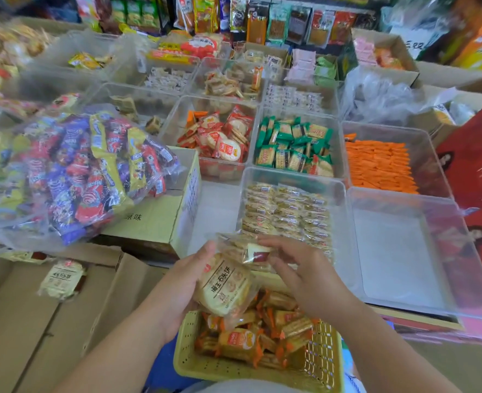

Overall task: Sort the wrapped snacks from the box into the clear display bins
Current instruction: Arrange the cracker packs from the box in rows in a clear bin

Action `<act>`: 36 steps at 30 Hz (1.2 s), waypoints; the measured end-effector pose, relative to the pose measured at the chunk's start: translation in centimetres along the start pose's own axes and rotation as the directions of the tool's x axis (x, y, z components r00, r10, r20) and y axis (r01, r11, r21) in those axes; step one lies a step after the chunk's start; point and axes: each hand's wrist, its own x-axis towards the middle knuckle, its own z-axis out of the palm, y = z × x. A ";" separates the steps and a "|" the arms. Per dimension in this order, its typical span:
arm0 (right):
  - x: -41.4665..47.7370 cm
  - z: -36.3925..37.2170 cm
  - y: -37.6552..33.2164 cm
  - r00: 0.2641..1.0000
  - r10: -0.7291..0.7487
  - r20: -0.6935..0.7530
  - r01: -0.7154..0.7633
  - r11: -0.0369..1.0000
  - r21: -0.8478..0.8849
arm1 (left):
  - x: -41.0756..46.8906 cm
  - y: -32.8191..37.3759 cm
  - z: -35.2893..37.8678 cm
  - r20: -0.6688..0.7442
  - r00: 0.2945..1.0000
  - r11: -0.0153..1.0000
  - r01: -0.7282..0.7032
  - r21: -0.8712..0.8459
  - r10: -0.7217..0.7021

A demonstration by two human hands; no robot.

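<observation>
My left hand [177, 290] grips a pale yellow wrapped biscuit pack [224, 287] with dark lettering, held over a yellow perforated basket [194, 361]. My right hand [299, 273] pinches a small clear-wrapped snack [251, 251] with a red and white label, just above that pack. The basket holds several orange-wrapped crackers [242, 341]. Right behind my hands, a clear bin [344, 222] holds several rows of pale wrapped biscuits [288, 211].
An empty clear bin [404, 251] stands at the right. Further bins hold orange sticks [378, 165], green-wrapped crackers [293, 146] and red-wrapped crackers [220, 137]. A big bag of mixed sweets [72, 171] lies on a cardboard box [154, 219] at the left. A spare pale pack [61, 279] lies on cardboard flaps.
</observation>
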 end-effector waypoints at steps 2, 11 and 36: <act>-0.5 0.2 0.3 0.981 0.184 -0.054 -0.177 0.978 0.108 | 0.0 -0.4 0.0 -0.023 1.000 1.000 0.011 -0.025 -0.012; -1.4 1.1 -1.0 0.883 0.457 -0.111 -0.298 0.726 0.620 | 0.7 -1.3 -0.5 -0.292 0.954 0.997 -0.068 0.021 0.072; 0.6 2.3 -1.8 0.873 0.456 -0.174 -0.365 0.847 0.386 | 0.7 -0.2 1.1 -0.052 0.991 0.992 -0.123 0.014 0.124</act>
